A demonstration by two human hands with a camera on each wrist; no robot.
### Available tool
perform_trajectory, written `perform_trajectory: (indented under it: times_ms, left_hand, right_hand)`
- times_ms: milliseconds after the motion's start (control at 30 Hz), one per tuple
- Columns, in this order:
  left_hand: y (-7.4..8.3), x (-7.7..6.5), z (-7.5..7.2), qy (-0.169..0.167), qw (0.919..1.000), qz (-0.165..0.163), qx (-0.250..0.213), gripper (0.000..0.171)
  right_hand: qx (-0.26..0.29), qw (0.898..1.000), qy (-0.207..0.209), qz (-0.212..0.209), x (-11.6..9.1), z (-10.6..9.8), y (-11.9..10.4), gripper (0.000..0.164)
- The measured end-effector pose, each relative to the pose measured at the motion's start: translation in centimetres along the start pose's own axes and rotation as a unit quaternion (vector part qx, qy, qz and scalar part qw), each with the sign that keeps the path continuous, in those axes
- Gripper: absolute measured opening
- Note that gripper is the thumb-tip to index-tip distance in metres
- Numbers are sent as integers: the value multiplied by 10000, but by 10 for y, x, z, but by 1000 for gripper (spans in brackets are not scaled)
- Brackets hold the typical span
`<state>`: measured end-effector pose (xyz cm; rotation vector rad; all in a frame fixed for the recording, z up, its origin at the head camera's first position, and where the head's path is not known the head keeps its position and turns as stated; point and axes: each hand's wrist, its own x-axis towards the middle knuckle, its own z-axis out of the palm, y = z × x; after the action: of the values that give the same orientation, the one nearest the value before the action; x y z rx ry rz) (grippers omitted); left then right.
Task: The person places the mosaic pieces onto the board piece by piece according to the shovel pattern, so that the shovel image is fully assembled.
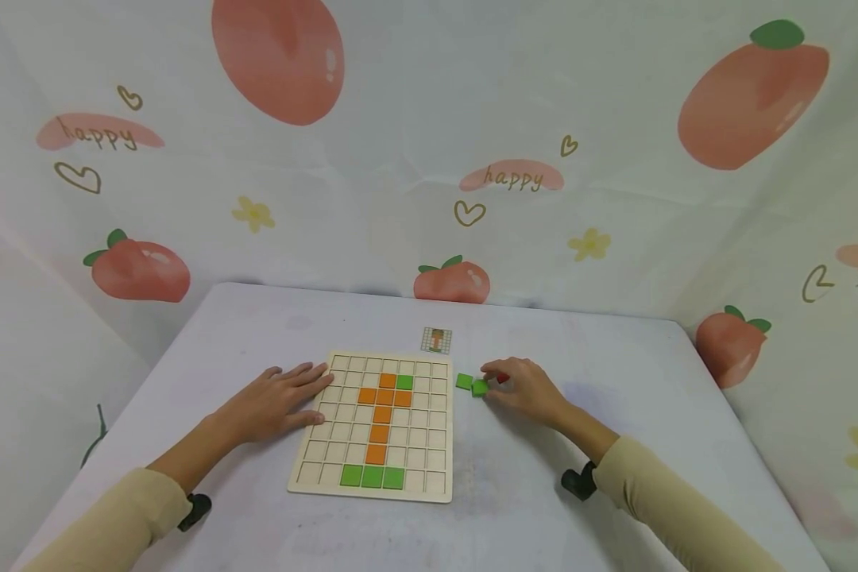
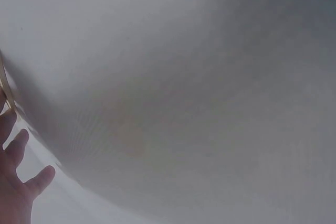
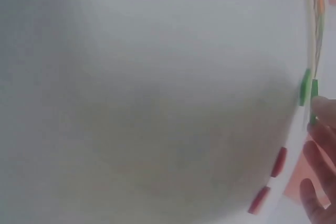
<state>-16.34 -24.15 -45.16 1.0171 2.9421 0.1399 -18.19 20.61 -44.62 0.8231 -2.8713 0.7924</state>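
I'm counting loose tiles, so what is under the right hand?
The right hand curls over the table, fingertips on a green tile; another green tile lies beside it. A bit of red peeks under the fingers; anything else beneath is hidden.

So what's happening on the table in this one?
A person is filling a wooden grid board with colored tiles. The left hand rests flat on the board's left edge. The right hand pinches a green tile beside another green tile on the table. Orange and green tiles already sit in the board; a small pattern card lies behind it.
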Motion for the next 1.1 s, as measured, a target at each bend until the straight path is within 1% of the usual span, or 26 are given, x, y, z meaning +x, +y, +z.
perform_trajectory:
  times_ms: [167,333,433,600,733,900,1100]
  left_hand:
    - [-2,1,2,37,10000,15,86,72]
    - [-3,1,2,51,10000,9,80,72]
    - [-2,2,2,52,10000,25,74,73]
    - [-2,4,1,87,9999,76,61,72]
    - [-2,4,2,98,9999,92,67,72]
    - [-2,3,2,99,9999,63,53,73]
    - [-2,2,2,99,9999,64,31,72]
  right_hand:
    - [20,9996,172,-243,12,-2,-3,38]
    - [19,9988,279,-401,29,5,-11,35]
    - [125,9988,258,-386,39,11,-19,36]
    - [334,9992,103,-169,56,20,-35,38]
    - [321,9995,5,-63,67,28,-47,37]
    - [266,9996,52,-95,78,41,-59,35]
    - [155,9997,178,-113,86,55,-68,33]
